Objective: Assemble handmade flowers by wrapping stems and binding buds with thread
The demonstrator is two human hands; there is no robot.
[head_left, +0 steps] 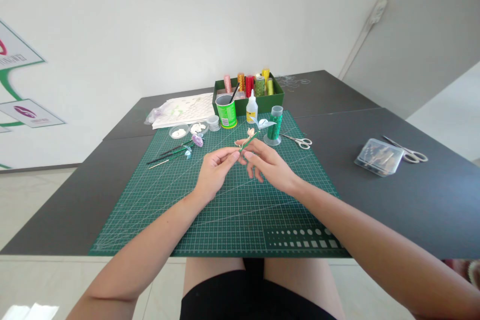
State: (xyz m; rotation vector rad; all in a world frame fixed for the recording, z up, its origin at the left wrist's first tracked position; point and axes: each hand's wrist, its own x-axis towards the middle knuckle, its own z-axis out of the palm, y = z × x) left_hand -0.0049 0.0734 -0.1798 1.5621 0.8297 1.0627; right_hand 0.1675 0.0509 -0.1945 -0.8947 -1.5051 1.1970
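Observation:
Above the cutting mat [240, 220], a small handmade flower sprig [249, 141] is held between my two hands. Its thin stem is green, with a peach bud and pale blue petals at the upper end. My left hand [213, 172] pinches the stem's lower end between thumb and fingertips. On the other side, my right hand [272, 164] has its thumb and index finger closed at the stem, its other fingers hanging loosely below. A spool of green thread [275, 126] stands just beyond my right hand. Whether a loose thread runs between the fingers is too small to tell.
Scissors [300, 141] lie right of the spool. Behind stand a glue bottle [252, 109], a green tin [227, 114] and a box [273, 103] of thread spools. Finished flowers [197, 140] and small dishes [179, 132] lie left. A clear plastic case [379, 156] sits far right.

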